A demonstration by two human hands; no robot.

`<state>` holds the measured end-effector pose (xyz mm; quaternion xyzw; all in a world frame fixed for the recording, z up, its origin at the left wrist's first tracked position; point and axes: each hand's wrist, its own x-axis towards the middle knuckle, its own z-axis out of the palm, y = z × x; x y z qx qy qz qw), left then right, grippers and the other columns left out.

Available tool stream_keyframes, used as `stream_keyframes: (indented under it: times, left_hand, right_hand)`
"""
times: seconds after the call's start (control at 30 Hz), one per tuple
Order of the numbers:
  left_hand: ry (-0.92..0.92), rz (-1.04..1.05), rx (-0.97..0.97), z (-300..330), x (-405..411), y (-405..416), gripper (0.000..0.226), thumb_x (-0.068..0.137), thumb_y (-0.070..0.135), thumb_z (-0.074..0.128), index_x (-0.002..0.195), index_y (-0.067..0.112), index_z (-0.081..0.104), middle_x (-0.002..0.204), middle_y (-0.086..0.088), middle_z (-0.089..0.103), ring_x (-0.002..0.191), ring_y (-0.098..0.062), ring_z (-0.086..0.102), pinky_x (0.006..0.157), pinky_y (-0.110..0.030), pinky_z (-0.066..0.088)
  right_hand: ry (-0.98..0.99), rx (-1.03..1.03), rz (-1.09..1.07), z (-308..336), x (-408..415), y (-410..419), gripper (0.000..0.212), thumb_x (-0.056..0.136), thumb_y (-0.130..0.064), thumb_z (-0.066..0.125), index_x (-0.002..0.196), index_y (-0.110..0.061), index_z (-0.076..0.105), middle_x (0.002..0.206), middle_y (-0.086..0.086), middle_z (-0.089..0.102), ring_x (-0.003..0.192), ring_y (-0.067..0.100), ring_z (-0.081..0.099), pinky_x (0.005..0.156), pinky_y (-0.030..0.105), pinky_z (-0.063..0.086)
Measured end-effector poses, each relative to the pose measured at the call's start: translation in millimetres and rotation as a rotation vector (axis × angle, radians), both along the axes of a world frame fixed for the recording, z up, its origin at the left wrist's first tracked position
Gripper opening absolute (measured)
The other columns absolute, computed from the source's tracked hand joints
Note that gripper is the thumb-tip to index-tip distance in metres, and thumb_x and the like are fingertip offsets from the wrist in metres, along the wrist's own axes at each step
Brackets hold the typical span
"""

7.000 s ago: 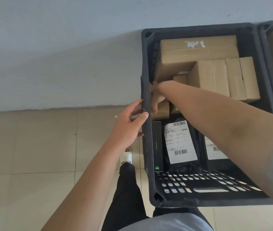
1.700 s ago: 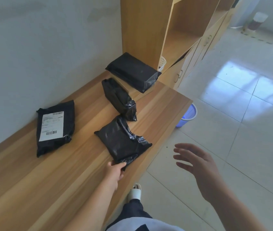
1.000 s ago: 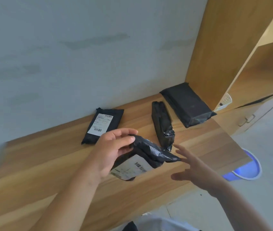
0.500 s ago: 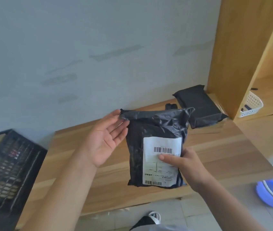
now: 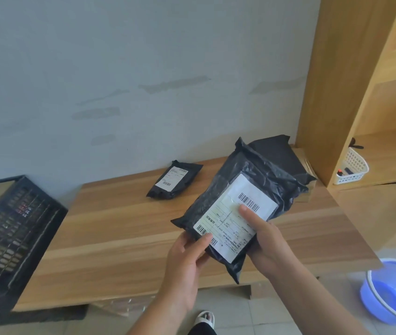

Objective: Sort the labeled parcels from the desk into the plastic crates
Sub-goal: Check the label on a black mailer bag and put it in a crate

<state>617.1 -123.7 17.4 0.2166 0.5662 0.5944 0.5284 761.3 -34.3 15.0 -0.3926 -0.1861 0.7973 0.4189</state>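
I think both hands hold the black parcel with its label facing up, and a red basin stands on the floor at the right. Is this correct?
Not quite: the basin on the floor is blue, not red, as the head view shows. The rest is right: the left hand and the right hand both hold the black parcel, label up.

Both hands up, gripping the parcel (image 5: pixel 240 206)

Left hand (image 5: pixel 187 257) pinches its lower corner; right hand (image 5: pixel 264 238) cups the side, thumb across its label.
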Motion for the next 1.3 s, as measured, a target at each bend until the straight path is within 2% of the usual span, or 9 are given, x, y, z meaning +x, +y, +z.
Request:
stream_keyframes:
  times: [0.17,0.3,0.4,0.5,0.63,0.77,0.93,1.13,1.3]
  left_hand:
    - [0.105,0.109,0.039,19,-6,2,0.044,0.077,0.007,0.082,0.119,0.005,0.069,0.113,-0.014,0.077,0.095,-0.025,0.076,0.076,-0.037,0.059]
    - [0.498,0.186,0.046,41,-35,8,0.037,0.084,-0.003,0.079,0.116,0.014,0.07,0.108,0.0,0.079,0.1,-0.015,0.076,0.087,-0.038,0.061]
    - [0.867,-0.025,0.036,64,-58,11,0.044,0.081,0.003,0.084,0.108,0.035,0.067,0.102,0.017,0.076,0.089,0.005,0.072,0.072,-0.015,0.057]
    - [1.021,-0.302,-0.004,81,-68,13,0.049,0.082,0.006,0.085,0.103,0.046,0.066,0.098,0.029,0.075,0.088,0.002,0.073,0.076,-0.02,0.058]
    - [1.141,-0.501,-0.006,96,-67,16,0.053,0.08,0.013,0.087,0.102,0.056,0.065,0.105,0.029,0.073,0.094,0.002,0.071,0.079,-0.02,0.055]
    - [1.159,-0.592,0.039,109,-65,18,0.054,0.08,0.013,0.086,0.103,0.056,0.063,0.107,0.032,0.071,0.102,0.011,0.065,0.089,-0.015,0.051]
    - [1.135,-0.641,0.065,119,-60,17,0.055,0.082,0.007,0.084,0.101,0.055,0.063,0.105,0.039,0.067,0.099,0.011,0.066,0.085,-0.009,0.051]
    - [1.132,-0.65,0.08,124,-58,15,0.054,0.079,0.017,0.088,0.109,0.055,0.065,0.114,0.028,0.07,0.112,0.006,0.063,0.097,-0.028,0.055]
    - [0.844,-0.329,0.153,96,-70,-9,0.104,0.051,0.048,0.093,0.137,0.07,0.039,0.145,0.024,0.051,0.137,0.003,0.047,0.112,-0.03,0.037]
  right_hand:
    - [-0.067,-0.09,0.06,-4,7,-18,0.041,0.083,-0.025,0.08,0.12,-0.01,0.069,0.111,0.012,0.079,0.108,0.03,0.073,0.095,0.047,0.056]
    - [-0.278,-0.076,0.157,-11,30,-32,0.022,0.091,-0.018,0.075,0.109,-0.006,0.071,0.106,0.011,0.076,0.099,0.026,0.072,0.096,0.043,0.053]
    - [-0.66,0.413,0.172,10,49,-27,0.028,0.085,-0.017,0.082,0.111,-0.016,0.071,0.108,-0.003,0.075,0.1,0.014,0.07,0.09,0.033,0.056]
    - [-1.014,0.966,0.339,48,57,-11,0.059,0.084,-0.032,0.082,0.136,-0.036,0.056,0.13,-0.028,0.054,0.114,-0.006,0.053,0.099,0.019,0.044]
    - [-1.212,1.185,0.549,71,50,5,0.073,0.088,-0.038,0.078,0.152,-0.037,0.043,0.146,-0.024,0.045,0.132,0.001,0.044,0.113,0.026,0.036]
    - [-1.202,1.135,0.614,67,49,3,0.058,0.089,-0.035,0.078,0.142,-0.032,0.057,0.133,-0.013,0.064,0.113,0.003,0.058,0.1,0.021,0.048]
    - [-1.136,1.087,0.569,53,51,-6,0.052,0.086,-0.034,0.081,0.134,-0.034,0.061,0.106,-0.026,0.057,0.09,-0.009,0.056,0.08,0.009,0.047]
    - [-0.96,1.024,0.553,35,56,-11,0.038,0.088,-0.024,0.08,0.124,-0.033,0.07,0.11,-0.022,0.071,0.099,0.002,0.067,0.085,0.027,0.062]
    - [-0.772,0.826,0.482,19,59,-16,0.027,0.091,-0.013,0.076,0.115,-0.026,0.077,0.101,-0.016,0.079,0.091,0.004,0.073,0.076,0.026,0.062]
